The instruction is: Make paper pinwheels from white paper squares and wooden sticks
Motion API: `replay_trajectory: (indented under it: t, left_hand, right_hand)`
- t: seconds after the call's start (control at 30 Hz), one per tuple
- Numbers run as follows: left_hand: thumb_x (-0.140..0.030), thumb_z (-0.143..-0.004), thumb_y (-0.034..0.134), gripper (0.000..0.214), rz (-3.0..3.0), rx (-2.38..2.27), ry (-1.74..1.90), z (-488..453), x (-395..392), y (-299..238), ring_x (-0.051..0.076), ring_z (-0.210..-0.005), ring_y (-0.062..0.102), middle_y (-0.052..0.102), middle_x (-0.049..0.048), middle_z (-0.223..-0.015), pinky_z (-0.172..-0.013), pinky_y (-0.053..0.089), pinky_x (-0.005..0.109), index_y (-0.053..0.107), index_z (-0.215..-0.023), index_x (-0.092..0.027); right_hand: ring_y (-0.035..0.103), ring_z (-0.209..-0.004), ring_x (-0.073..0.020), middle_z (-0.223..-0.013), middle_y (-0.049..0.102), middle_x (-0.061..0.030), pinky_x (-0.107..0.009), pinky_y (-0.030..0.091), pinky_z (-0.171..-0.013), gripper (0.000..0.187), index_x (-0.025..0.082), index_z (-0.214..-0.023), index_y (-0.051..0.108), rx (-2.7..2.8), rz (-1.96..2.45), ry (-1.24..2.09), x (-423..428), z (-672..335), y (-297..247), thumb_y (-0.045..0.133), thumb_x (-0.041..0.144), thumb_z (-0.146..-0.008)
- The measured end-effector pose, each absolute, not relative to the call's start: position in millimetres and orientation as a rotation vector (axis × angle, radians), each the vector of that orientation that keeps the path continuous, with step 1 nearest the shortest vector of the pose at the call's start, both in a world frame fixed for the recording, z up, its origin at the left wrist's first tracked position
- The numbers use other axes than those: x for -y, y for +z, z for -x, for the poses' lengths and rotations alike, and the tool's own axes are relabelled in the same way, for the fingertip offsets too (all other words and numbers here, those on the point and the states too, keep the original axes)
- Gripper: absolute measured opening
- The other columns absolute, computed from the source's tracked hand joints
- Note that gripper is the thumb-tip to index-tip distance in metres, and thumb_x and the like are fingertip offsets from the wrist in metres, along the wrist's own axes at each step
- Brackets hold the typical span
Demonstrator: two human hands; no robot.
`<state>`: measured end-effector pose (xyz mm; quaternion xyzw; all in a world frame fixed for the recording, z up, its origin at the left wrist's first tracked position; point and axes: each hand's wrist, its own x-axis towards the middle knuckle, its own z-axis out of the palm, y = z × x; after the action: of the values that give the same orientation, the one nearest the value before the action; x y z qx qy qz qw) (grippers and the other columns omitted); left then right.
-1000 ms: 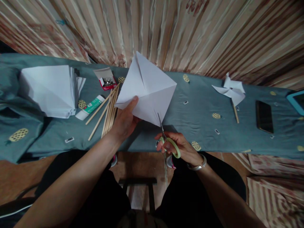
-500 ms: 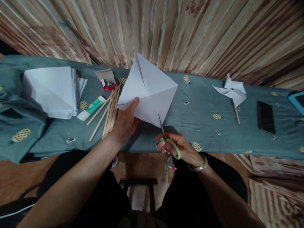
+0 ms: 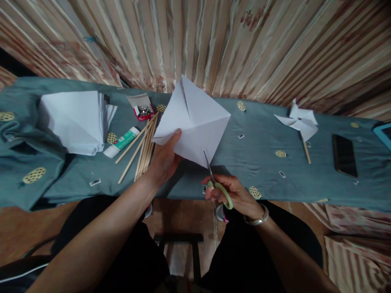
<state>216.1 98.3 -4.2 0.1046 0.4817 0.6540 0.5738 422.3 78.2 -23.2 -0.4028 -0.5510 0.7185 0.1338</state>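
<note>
A white square of paper (image 3: 201, 122) with crossing fold lines is pinched at its lower left edge by my left hand (image 3: 167, 156), thumb on top and fingers underneath. The paper has a slit running inward from its top corner, and another cut shows near its left corner. My right hand (image 3: 229, 193) grips a pair of scissors (image 3: 220, 190) with pale green handles. Their blades lie at the paper's bottom corner, pointing up toward its middle. Several wooden sticks (image 3: 143, 152) lie just left of my left hand.
On the blue-green cloth (image 3: 256, 162) at left are a paper stack (image 3: 71, 120), a glue tube (image 3: 122, 142) and a red box of small metal pins (image 3: 143, 112). A white pinwheel (image 3: 301, 120), a phone (image 3: 344, 156) and a blue-edged device (image 3: 381, 134) lie right. A striped curtain (image 3: 207, 44) hangs behind.
The whole view has shifted slightly, with everything a little lower and further right. Both hands keep their grips, and the scissors stay at the paper's bottom corner.
</note>
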Motion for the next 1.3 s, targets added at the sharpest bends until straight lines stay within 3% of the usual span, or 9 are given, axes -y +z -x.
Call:
replay_trajectory:
  t: [0.2, 0.83, 1.0, 1.3]
  left_hand:
    - [-0.021, -0.086, 0.064, 0.034, -0.260, -1.104, 1.535, -215.5, -97.3, -3.9, 0.021, -0.100, 0.068, 0.072, 0.0037, -0.110, -0.080, 0.061, 0.030, 0.062, -0.120, -0.021]
    - [-0.023, -0.086, 0.065, 0.023, -0.299, -1.107, 1.556, -214.3, -97.0, -7.4, 0.023, -0.103, 0.067, 0.072, 0.0036, -0.107, -0.084, 0.061, 0.035, 0.064, -0.109, -0.022]
    - [-0.025, -0.082, 0.070, 0.030, -0.292, -1.109, 1.551, -213.6, -96.6, -7.5, 0.028, -0.108, 0.065, 0.071, 0.0049, -0.112, -0.086, 0.060, 0.040, 0.064, -0.111, -0.022]
    - [-0.023, -0.084, 0.066, 0.032, -0.288, -1.108, 1.555, -213.4, -97.3, -6.6, 0.026, -0.108, 0.065, 0.069, 0.0053, -0.118, -0.085, 0.060, 0.037, 0.062, -0.116, -0.022]
  right_hand:
    - [0.051, -0.057, -0.0092, -0.070, 0.062, 0.0003, -0.023, 0.040, -0.054, 0.044, 0.015, -0.101, 0.066, 1.637, 1.164, 2.042, -76.9, -422.0, -24.9, 0.073, 0.052, -0.077]
    - [0.059, -0.054, -0.0080, -0.066, 0.065, 0.0023, -0.020, 0.049, -0.052, 0.040, 0.016, -0.095, 0.067, 1.482, 1.206, 2.103, -76.9, -418.8, -21.5, 0.081, 0.045, -0.072]
    - [0.059, -0.053, -0.0068, -0.064, 0.064, 0.0028, -0.018, 0.047, -0.052, 0.041, 0.016, -0.094, 0.068, 1.476, 1.233, 2.091, -76.7, -417.8, -22.0, 0.081, 0.047, -0.071]
    - [0.057, -0.052, -0.0073, -0.064, 0.063, 0.0027, -0.019, 0.046, -0.049, 0.042, 0.016, -0.093, 0.068, 1.439, 1.242, 2.103, -75.8, -417.4, -23.8, 0.081, 0.049, -0.070]
